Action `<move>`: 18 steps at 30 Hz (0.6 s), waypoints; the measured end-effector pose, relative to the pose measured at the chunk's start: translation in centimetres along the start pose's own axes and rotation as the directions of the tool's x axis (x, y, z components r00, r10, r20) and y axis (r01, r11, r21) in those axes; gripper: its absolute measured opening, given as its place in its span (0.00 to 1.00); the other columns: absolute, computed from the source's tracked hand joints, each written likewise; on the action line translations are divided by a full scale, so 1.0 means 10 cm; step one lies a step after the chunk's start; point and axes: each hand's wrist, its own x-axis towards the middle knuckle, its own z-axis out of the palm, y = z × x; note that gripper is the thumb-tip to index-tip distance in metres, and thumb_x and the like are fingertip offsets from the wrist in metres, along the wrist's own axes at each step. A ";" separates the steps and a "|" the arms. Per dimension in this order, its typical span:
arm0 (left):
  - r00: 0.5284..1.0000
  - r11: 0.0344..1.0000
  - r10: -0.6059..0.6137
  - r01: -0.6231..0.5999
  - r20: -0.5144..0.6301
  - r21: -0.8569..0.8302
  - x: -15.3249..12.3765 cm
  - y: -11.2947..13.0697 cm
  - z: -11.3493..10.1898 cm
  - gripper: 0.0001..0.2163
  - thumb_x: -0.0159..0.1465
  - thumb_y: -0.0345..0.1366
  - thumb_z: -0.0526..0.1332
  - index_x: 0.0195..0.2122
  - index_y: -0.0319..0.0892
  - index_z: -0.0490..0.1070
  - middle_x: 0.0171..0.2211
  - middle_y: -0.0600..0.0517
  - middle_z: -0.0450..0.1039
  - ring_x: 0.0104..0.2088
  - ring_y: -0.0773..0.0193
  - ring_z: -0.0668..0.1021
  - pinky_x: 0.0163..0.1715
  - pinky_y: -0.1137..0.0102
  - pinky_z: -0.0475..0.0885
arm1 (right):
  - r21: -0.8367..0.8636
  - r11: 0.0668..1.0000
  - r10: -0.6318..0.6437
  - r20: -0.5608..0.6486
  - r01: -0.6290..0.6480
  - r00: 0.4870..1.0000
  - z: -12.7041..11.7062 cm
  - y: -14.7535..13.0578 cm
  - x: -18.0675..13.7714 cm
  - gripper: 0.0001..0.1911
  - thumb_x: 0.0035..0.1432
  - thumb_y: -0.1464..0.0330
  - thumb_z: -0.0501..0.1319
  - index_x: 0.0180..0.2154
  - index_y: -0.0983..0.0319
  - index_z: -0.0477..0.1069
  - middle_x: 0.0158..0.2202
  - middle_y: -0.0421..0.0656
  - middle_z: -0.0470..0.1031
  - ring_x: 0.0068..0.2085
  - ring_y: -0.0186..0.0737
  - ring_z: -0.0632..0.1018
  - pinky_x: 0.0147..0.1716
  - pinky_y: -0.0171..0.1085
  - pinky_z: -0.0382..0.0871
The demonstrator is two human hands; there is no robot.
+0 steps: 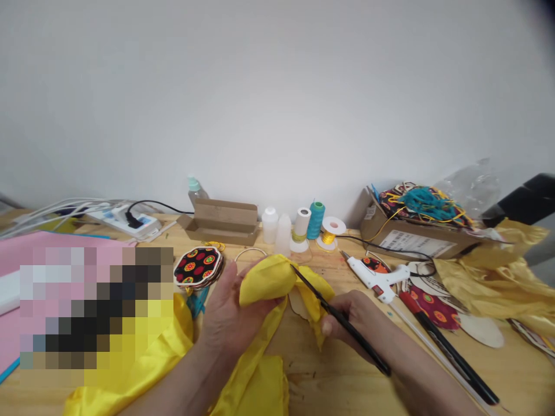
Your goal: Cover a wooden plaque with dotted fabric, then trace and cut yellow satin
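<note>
My left hand (pixel 225 312) is closed on a yellow satin cloth (pixel 269 280), with a rounded fold standing up above the fingers. In my right hand (pixel 349 315) are black scissors (pixel 342 323), seen nearly edge-on, with the narrow tip against the cloth. A loose flap of the same cloth hangs beside the right fingers. Below the hands, more yellow fabric (pixel 260 387) lies on the wooden table (pixel 321 375). Part of a pale flat piece (pixel 299 306) shows behind the cloth. Whether the blades are apart cannot be made out.
Behind the hands stand an open cardboard box (pixel 225 225), white bottles (pixel 269 225) and thread spools (pixel 316 219). At right are a glue gun (pixel 375 277), a marker (pixel 451 349), a carton (pixel 403 240) of cords and gold fabric (pixel 498 277). Patterned pieces (pixel 199 266) lie left; a pixelated patch hides the lower left.
</note>
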 end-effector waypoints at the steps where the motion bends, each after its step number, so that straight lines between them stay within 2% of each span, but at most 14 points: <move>1: 1.000 1.000 0.009 -0.009 -0.006 0.029 0.00 -0.01 0.00 0.20 0.51 0.53 0.66 0.36 0.43 0.79 0.37 0.46 0.81 0.40 0.50 0.79 0.37 0.62 0.73 | 0.002 1.000 -0.001 -0.004 0.001 1.000 0.00 0.00 0.00 0.31 0.46 0.41 0.58 0.17 0.61 0.53 0.18 0.34 0.47 0.22 0.28 0.50 0.19 0.34 0.40; 5: 1.000 0.972 0.025 -0.027 0.009 0.233 0.00 -0.06 0.03 0.14 0.51 0.44 0.70 0.35 0.41 0.79 0.34 0.47 0.81 0.35 0.54 0.80 0.36 0.65 0.73 | -0.037 0.999 0.022 0.000 -0.022 1.000 0.00 0.00 0.00 0.29 0.45 0.44 0.61 0.18 0.61 0.54 0.18 0.34 0.48 0.21 0.29 0.51 0.19 0.34 0.40; 8: 0.996 0.939 0.083 -0.074 -0.014 0.337 -0.01 -0.09 0.06 0.11 0.51 0.36 0.71 0.34 0.40 0.78 0.31 0.50 0.81 0.30 0.59 0.80 0.33 0.69 0.73 | -0.055 0.998 0.025 0.016 -0.024 1.000 0.00 -0.01 0.00 0.29 0.46 0.45 0.61 0.18 0.61 0.54 0.18 0.34 0.48 0.22 0.29 0.51 0.19 0.34 0.40; 18: 0.992 0.937 0.119 -0.097 -0.044 0.336 -0.03 -0.12 0.07 0.11 0.53 0.35 0.70 0.36 0.39 0.76 0.30 0.50 0.80 0.29 0.63 0.80 0.30 0.72 0.74 | -0.070 0.997 0.015 0.030 -0.013 0.999 0.00 0.02 0.00 0.28 0.48 0.45 0.60 0.18 0.62 0.56 0.19 0.34 0.49 0.22 0.29 0.53 0.19 0.33 0.41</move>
